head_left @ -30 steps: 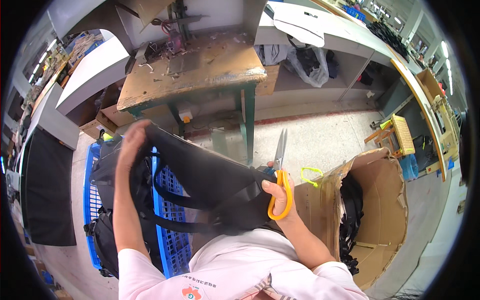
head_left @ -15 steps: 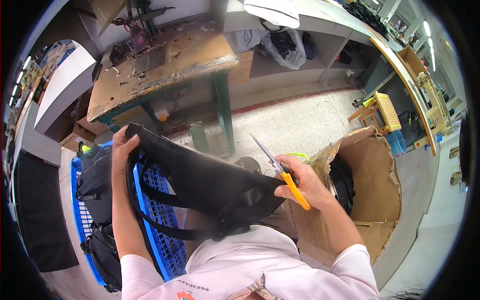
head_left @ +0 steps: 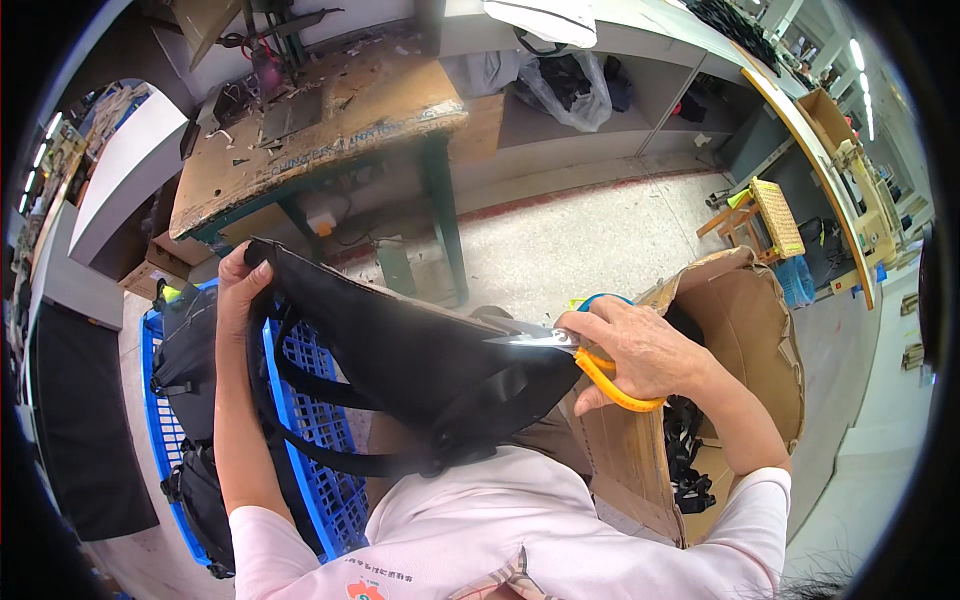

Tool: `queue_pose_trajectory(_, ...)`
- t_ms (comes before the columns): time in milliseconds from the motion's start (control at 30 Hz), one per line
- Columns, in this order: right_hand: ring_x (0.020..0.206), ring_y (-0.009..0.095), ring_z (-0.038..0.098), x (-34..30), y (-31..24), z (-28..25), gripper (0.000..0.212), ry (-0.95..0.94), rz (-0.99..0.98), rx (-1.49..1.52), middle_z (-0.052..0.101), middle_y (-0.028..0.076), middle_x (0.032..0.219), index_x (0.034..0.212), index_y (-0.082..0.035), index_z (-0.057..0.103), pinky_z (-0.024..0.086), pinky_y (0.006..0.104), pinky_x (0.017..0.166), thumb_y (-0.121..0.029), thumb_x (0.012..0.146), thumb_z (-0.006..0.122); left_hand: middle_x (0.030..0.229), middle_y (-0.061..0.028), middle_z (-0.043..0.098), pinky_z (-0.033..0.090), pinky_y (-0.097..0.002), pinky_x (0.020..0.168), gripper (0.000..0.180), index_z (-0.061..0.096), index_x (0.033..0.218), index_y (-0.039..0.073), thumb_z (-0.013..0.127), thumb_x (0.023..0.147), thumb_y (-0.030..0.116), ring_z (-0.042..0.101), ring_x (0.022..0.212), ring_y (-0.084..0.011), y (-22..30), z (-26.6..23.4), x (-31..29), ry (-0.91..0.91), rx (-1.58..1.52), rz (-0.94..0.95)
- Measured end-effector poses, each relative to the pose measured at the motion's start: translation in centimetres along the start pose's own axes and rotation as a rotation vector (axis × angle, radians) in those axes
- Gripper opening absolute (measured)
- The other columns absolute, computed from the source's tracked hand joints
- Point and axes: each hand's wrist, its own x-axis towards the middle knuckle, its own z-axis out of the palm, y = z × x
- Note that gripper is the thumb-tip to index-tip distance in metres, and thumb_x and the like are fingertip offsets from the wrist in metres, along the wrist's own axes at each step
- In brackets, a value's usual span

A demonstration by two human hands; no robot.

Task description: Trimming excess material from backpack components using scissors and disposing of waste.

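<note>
A black fabric bag piece point(head_left: 400, 340) with straps hangs slanting across my lap. My left hand point(head_left: 243, 275) pinches its upper left corner, thumb on the near side. In my right hand point(head_left: 635, 350) is a pair of scissors point(head_left: 600, 375) with orange handles, fingers in the loops. The blades point left, slightly parted, over the upper right edge of the black piece; whether they touch the fabric I cannot tell. Black straps point(head_left: 350, 462) loop down toward my shirt.
To the left stands a blue plastic crate point(head_left: 318, 470) with black bags point(head_left: 190, 350) in it. An open cardboard box point(head_left: 745, 330) at the right holds black items. Ahead is a worn wooden workbench point(head_left: 350, 110) with green legs. A small stool point(head_left: 772, 220) stands farther right.
My right hand has turned and moved slightly right, with its fingers now in the scissor loops. The blades have swung from pointing up to pointing left over the fabric's edge.
</note>
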Motion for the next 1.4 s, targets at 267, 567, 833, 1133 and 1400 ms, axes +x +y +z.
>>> queue_pose_trajectory(267,0.071,0.031,0.053,0.6,0.4,0.2,0.060,0.008,-0.105,-0.018,0.051,0.014,0.072,0.104,-0.008,0.044,0.043,0.0386,0.061,-0.053,0.068,0.062,0.080,-0.0019,0.059,0.044,-0.0221,0.068,0.019,0.056,0.088,0.000,0.063,0.076,0.013,0.056,0.072,-0.0106,0.1,0.2,-0.5,0.043,0.007,-0.021)
queue_pose_trajectory(567,0.056,0.029,0.053,0.8,-0.1,1.4,0.042,0.140,-0.178,-0.025,0.051,0.011,0.060,0.096,-0.007,0.046,0.043,0.0357,0.049,-0.039,0.074,0.063,0.079,-0.0023,0.059,0.044,-0.0214,0.068,0.017,0.056,0.087,0.000,0.062,0.076,0.011,0.056,0.070,-0.0105,-0.8,-0.6,-0.9,0.102,-0.011,-0.040)
queue_pose_trajectory(833,0.053,0.028,0.052,0.8,-0.3,1.7,0.042,0.140,-0.210,0.086,0.052,0.012,0.059,0.095,-0.007,0.047,0.042,0.0343,0.046,-0.037,0.073,0.064,0.084,-0.0048,0.062,0.046,-0.0227,0.069,0.018,0.059,0.090,0.001,0.063,0.074,0.005,0.058,0.073,-0.0122,-0.8,-0.9,-1.4,0.065,-0.104,-0.034)
queue_pose_trajectory(1133,0.071,0.030,0.054,1.4,-2.3,-0.1,0.067,-0.025,-0.039,0.024,0.054,0.015,0.076,0.109,-0.008,0.046,0.041,0.0384,0.061,-0.060,0.068,0.057,0.074,-0.0009,0.059,0.045,-0.0207,0.064,0.014,0.056,0.083,0.002,0.063,0.075,0.011,0.056,0.066,-0.0092,0.3,-0.2,-2.4,0.143,-0.060,-0.025)
queue_pose_trajectory(1400,0.071,0.030,0.055,3.4,-2.6,-0.4,0.068,-0.027,-0.091,0.036,0.054,0.016,0.074,0.111,-0.007,0.045,0.042,0.0368,0.061,-0.060,0.069,0.056,0.077,-0.0017,0.060,0.045,-0.0208,0.066,0.013,0.057,0.085,0.001,0.062,0.075,0.008,0.057,0.068,-0.0096,1.1,0.5,-2.8,0.164,-0.057,0.005)
